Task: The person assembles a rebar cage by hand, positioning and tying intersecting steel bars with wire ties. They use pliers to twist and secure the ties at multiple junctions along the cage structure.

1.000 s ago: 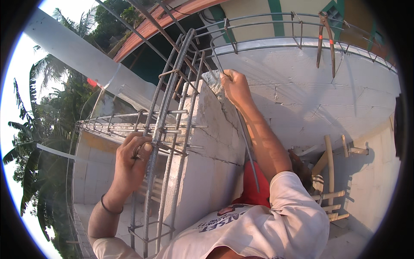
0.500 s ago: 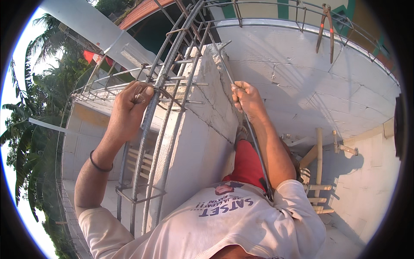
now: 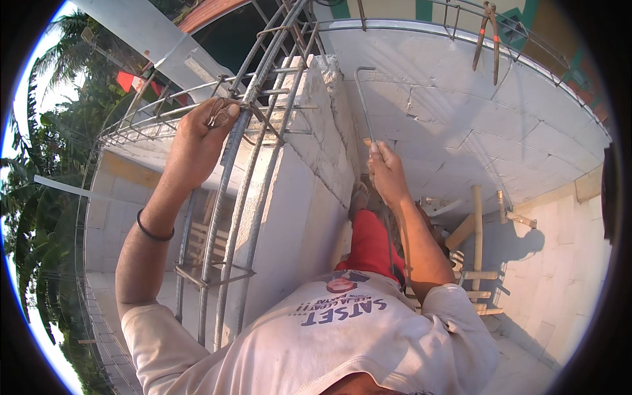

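At the rebar cage [image 3: 245, 148] on my left, my left hand [image 3: 199, 137] is closed on thin loops of tie wire [image 3: 220, 118]. Its thumb and fingertips are against the bars where they cross. Well to the right, my right hand [image 3: 388, 174] is wrapped round a bent steel rod [image 3: 363, 99]. The rod's short hooked end points up and away from me, apart from the cage. Its lower part is mostly hidden behind my hand and forearm.
A rough-topped block wall [image 3: 306, 164] stands under and beside the cage. Pincers [image 3: 487, 43] hang from thin rebar along the far wall [image 3: 428, 92]. Wooden ladder-like rungs [image 3: 480, 275] are below right. A sloping white beam [image 3: 151, 39] crosses the upper left.
My right hand has drawn the rod off to the right, away from the cage, and its hooked end has turned. My left hand stays at the same bar crossing with the wire.
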Tool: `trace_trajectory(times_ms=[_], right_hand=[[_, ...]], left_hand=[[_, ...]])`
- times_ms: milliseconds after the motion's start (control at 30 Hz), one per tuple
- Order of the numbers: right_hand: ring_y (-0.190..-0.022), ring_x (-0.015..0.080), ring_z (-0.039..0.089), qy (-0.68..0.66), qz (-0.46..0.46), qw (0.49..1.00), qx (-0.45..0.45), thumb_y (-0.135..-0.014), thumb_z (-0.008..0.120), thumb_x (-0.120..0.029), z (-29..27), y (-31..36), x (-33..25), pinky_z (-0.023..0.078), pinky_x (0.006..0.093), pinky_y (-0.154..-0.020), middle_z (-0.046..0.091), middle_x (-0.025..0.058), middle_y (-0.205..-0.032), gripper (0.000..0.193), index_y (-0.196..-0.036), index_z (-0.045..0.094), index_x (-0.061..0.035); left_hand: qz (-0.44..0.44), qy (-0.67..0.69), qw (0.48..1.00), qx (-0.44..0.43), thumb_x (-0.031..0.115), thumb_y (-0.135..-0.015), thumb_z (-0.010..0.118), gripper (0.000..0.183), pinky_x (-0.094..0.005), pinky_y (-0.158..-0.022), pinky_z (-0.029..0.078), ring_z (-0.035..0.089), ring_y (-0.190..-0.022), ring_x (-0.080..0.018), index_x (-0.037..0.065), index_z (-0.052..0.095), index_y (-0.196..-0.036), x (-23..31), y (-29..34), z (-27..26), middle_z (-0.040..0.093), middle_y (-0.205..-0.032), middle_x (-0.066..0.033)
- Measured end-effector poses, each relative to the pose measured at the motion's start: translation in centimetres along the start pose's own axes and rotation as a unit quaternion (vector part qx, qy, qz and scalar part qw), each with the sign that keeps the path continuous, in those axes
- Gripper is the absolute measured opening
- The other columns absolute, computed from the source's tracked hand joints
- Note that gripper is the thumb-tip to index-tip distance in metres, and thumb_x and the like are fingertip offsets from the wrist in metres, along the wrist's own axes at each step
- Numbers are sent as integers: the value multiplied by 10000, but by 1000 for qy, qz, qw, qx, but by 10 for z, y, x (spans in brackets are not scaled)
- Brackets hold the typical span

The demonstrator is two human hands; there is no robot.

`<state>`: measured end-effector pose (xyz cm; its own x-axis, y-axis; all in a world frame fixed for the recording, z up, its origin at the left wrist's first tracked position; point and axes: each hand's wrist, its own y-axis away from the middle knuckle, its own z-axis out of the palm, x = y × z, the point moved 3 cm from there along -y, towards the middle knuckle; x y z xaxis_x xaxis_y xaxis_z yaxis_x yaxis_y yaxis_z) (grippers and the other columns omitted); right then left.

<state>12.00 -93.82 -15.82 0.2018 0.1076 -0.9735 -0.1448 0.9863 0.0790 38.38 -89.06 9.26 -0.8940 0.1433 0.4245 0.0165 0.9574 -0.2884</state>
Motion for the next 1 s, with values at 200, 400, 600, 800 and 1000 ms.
trace_trajectory(times_ms=[200,400,600,800,1000], right_hand=[[-502,20,313,-75,21,996,-45,-1061,483,-296,14,-6,-45,255,194,-433,421,-53,-708,333,-1279,545,-51],[-501,49,372,-228,66,969,-61,-1046,502,-266,18,-33,-81,281,211,-425,454,-37,-714,249,-1203,544,-77],[-528,69,399,-314,69,943,-88,-1055,484,-280,25,-66,-55,291,232,-433,441,-37,-691,219,-1139,533,-84],[-506,82,315,-441,193,872,-91,-1086,346,-236,54,-87,-32,252,253,-436,372,-39,-658,229,-1082,492,-60],[-509,89,324,-557,204,799,-103,-1087,312,-206,85,-116,-37,282,258,-449,376,-26,-659,223,-1034,459,-47]], left_hand=[[-13,12,1000,-11,307,-1009,603,328,-343,-767,488,593,-801,-172,0,674,-1101,0,-1,1,667,-862,-133],[-9,24,1000,-13,277,-1012,597,313,-318,-786,488,588,-819,-147,-4,670,-1129,5,0,0,680,-883,-119],[-26,10,999,-17,251,-1012,594,296,-293,-801,478,577,-832,-120,-1,673,-1145,-4,-2,0,680,-886,-97],[-1,6,1000,0,278,-1025,582,323,-239,-621,350,393,-680,-54,-16,666,-1130,2,-1,3,536,-760,39],[-35,11,999,-9,272,-1018,589,316,-276,-750,413,495,-787,-96,-8,676,-1135,-8,-4,2,618,-835,-34]])
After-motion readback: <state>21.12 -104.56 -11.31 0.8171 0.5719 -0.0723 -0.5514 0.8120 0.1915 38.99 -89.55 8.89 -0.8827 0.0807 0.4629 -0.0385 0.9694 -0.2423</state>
